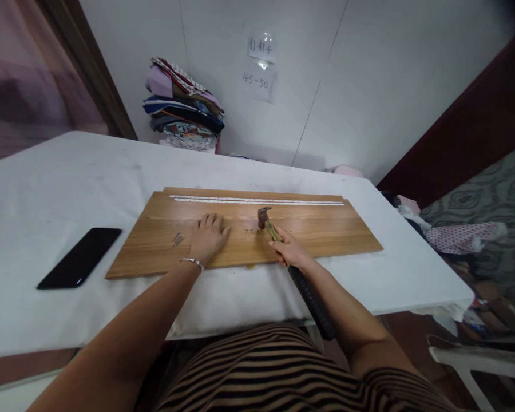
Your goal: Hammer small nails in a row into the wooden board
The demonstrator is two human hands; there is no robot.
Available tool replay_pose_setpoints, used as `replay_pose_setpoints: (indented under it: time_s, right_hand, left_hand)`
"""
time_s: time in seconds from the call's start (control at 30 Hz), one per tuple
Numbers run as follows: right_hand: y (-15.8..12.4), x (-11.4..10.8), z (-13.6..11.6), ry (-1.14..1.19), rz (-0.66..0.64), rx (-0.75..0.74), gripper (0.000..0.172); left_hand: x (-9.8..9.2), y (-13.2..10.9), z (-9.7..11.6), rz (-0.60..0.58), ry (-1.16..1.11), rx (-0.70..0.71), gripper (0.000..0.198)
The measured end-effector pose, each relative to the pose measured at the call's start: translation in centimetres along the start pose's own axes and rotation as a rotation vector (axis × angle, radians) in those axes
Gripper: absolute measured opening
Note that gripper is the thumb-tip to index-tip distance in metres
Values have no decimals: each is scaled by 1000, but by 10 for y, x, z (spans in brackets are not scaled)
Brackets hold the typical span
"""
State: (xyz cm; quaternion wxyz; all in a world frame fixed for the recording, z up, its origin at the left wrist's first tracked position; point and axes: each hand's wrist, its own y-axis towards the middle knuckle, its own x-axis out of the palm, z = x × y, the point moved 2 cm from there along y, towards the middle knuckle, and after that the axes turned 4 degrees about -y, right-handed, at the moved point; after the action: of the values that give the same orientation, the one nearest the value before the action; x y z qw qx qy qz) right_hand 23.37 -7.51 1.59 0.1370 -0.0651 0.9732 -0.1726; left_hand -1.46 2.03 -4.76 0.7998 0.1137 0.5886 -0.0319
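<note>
A wooden board [326, 229] lies flat on a white table [47, 189]. My right hand [288, 249] is closed round a hammer [269, 224], gripping high on the handle; the metal head rests on the board near a few small nail marks. The handle's black end sticks out below my wrist. My left hand [208, 236] lies flat on the board with fingers stretched out, left of the hammer head. A few loose nails [177, 240] lie just left of that hand. A long white measuring strip [257, 200] runs along the board's far edge.
A black phone [80, 257] lies on the table to the left of the board. Folded fabrics [183, 106] are stacked against the wall at the back. A paper note [260, 68] hangs on the wall. Cloth and a white chair [476, 360] sit at the right.
</note>
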Motion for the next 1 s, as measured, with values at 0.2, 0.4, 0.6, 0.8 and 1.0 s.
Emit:
replay_pose_setpoints:
  time_s: [0.2,0.4,0.6,0.8,1.0]
  right_hand:
    - [-1,-1,2,-9,-5,21,92]
    - [0,1,-3,-2,5,10,93]
    - [-2,0,-2,10,1,26,93]
    - [1,-1,1,-9,7,5,97]
    - [-1,2,3,12,-9,5,94]
  left_hand:
    - [3,1,-2,26,-25,18,53]
    - [3,1,-2,8,1,7,55]
    - [2,1,-2,23,9,16,55]
    - [1,1,-2,3,13,15,55]
    - [-1,0,-1,-3,6,14,53]
